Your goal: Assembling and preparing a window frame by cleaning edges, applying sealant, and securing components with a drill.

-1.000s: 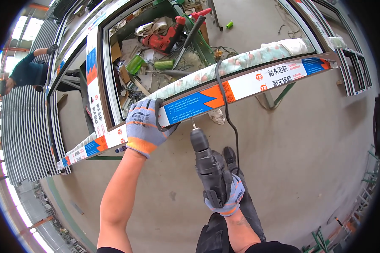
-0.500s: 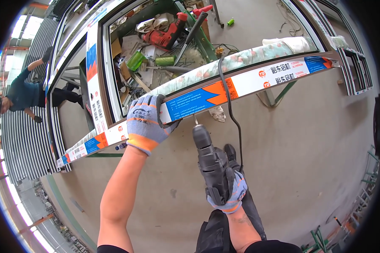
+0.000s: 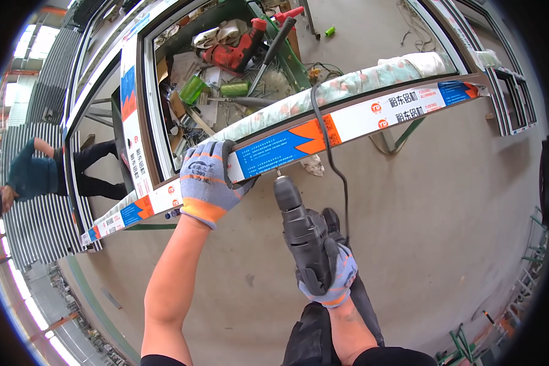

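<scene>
My right hand [image 3: 343, 277], in a grey and orange work glove, is wrapped round the handle of a black power drill [image 3: 302, 229]. The drill points away from me, and its bit meets the near edge of a window frame [image 3: 354, 122] covered in white, blue and orange film. My left hand [image 3: 206, 180], gloved alike, grips the same frame bar to the left of the bit, fingers over its top. A black cord [image 3: 338, 168] hangs over the frame and runs down toward the drill.
Beyond the bar, a green-sided bin [image 3: 290, 52] holds a red power drill [image 3: 235, 55], green rolls and scraps. A padded patterned roll [image 3: 348, 82] lies along the frame. At far left another person [image 3: 33, 171] stands beside stacked metal profiles [image 3: 36, 213]. More frames [image 3: 512, 100] stand at right.
The drill has moved slightly up and left, its chuck now closer to the frame and less of the bit showing. At far left the other person has shifted position.
</scene>
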Available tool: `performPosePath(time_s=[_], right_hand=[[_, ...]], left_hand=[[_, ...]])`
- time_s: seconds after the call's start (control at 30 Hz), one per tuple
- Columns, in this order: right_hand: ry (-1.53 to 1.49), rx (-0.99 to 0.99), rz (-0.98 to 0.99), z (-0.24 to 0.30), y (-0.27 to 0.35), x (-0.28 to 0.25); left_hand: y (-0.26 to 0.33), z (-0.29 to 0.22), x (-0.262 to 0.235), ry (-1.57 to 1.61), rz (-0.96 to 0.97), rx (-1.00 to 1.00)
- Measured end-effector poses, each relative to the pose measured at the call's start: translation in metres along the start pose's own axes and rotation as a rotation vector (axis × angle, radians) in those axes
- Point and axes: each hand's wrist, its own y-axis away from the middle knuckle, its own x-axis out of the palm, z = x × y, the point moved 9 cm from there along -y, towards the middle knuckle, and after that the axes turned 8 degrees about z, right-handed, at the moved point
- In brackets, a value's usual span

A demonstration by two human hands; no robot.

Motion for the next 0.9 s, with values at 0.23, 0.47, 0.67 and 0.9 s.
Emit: performPosePath(time_s=[0.23, 0.47, 0.67, 0.9], right_hand=[[-0.035, 0.073, -0.001, -0.009, -0.002, 0.006], [-0.049, 0.082, -0.036, -0.007, -0.003, 0.008], [-0.019, 0.077, -0.008, -0.006, -0.006, 0.008], [-0.069, 0.082, -0.089, -0.009, -0.004, 0.006]], left_hand=[[0.001, -0.007, -0.005, -0.014, -0.058, 0.066], [-0.001, -0.005, -0.004, 0.006, -0.057, 0.056], [0.001, -0.005, -0.006, -0.007, -0.054, 0.056], [0.001, -0.004, -0.004, -0.015, -0.058, 0.054]])
